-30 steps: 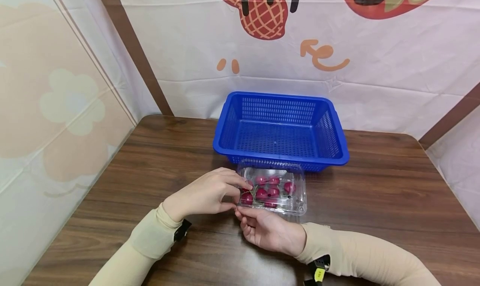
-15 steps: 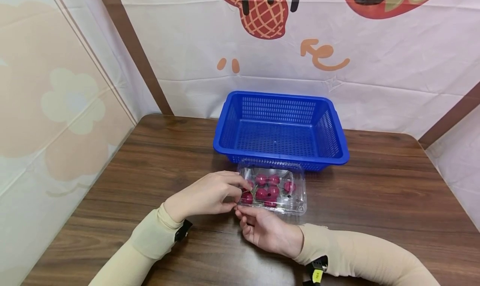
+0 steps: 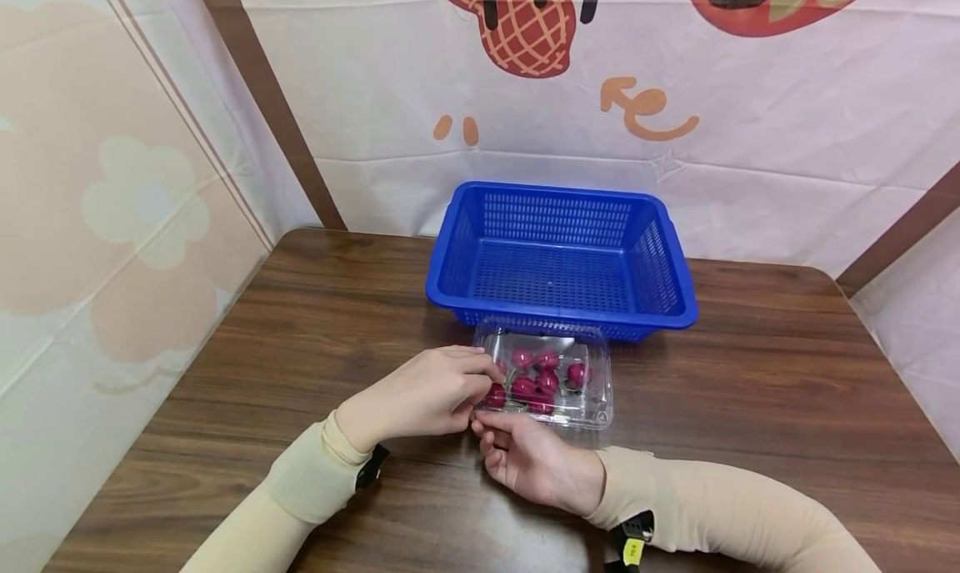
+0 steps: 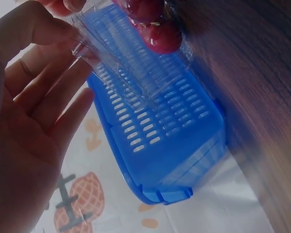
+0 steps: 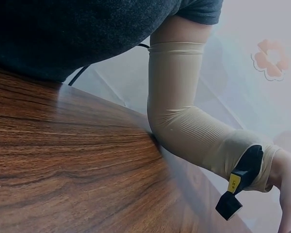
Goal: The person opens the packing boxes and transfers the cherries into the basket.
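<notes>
Left hand [image 3: 420, 394] sits at the left end of the clamshell [image 3: 551, 373], back of hand up, fingers curled with tips on the box's near-left corner. Pinching the plastic edge there. Left sleeve [image 3: 300, 490] runs back toward bottom left.

Right hand [image 3: 532, 460] is just in front of the box, palm up, fingertips touching the same near-left corner from below, right against the left fingertips. Fingers bent around the rim; it has hold of the edge, loosely. Right sleeve [image 3: 727, 510] lies along the table [image 3: 787, 406] to the lower right.

Clamshell: clear, on the table mid-scene, touching or just in front of the blue basket [image 3: 562, 260]. Red fruits [image 3: 536, 381] inside, lid looks down over them from the head view.

Left wrist view adds: the clear plastic edge [image 4: 111, 63] seen close, thumb and fingers [image 4: 43, 97] wrapped near it, a fruit [image 4: 162, 39] pressed against the wall inside, basket [image 4: 165, 141] right behind. Whether the lid is cracked open there, can't tell. Head view doesn't show that grip detail.

Right wrist view shows neither the right hand nor the box: only wood grain, the left sleeve [image 5: 194, 126] with a black strap [image 5: 240, 182] at the wrist, and a dark garment [image 5: 87, 34] above.

Backdrop [image 3: 675, 98]: white cloth with cartoon prints behind the basket.
</notes>
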Motion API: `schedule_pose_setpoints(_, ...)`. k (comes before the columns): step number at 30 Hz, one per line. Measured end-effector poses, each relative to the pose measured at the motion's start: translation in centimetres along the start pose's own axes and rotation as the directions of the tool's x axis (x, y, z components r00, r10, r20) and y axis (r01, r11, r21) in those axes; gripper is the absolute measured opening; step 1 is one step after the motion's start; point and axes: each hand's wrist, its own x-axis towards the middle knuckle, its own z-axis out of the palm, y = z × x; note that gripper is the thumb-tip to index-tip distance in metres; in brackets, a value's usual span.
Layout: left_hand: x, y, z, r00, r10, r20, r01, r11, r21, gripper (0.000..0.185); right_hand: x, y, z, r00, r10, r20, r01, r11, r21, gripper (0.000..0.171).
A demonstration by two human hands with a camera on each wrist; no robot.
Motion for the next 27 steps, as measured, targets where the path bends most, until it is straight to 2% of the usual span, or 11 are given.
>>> schedule_pose_setpoints(4, 0.12, 0.11, 0.06, 1.0, 0.0, -0.007, 0.0, 1.0, 0.02, 0.021, -0.12, 0.02, 0.06, 1.0, -0.005, 0.0, 0.005, 1.0, 0.006, 0.016)
schedule_pose_setpoints(9, 0.23, 0.25, 0.04, 1.0, 0.008, -0.008, -0.008, 0.998, 0.055, 0.01, -0.1, 0.04, 0.09, 1.0, -0.007, 0.007, 0.007, 1.0, 0.01, 0.017)
schedule_pose_setpoints(12, 0.25, 0.27, 0.05, 1.0, 0.011, -0.006, -0.011, 0.998, 0.064, 0.013, -0.03, 0.08, 0.03, 1.0, -0.008, 0.004, 0.008, 1.0, 0.011, 0.017)
schedule_pose_setpoints(19, 0.22, 0.22, -0.03, 1.0, 0.007, 0.006, -0.007, 0.999, 0.049, 0.02, 0.05, 0.17, -0.17, 1.0, -0.008, 0.009, 0.008, 1.0, -0.005, 0.017)
schedule_pose_setpoints(27, 0.2, 0.36, -0.17, 1.0, -0.011, 0.019, 0.01, 0.999, 0.045, 0.011, 0.05, 0.05, -0.59, 0.999, 0.016, 0.039, -0.014, 0.998, -0.058, 0.015)
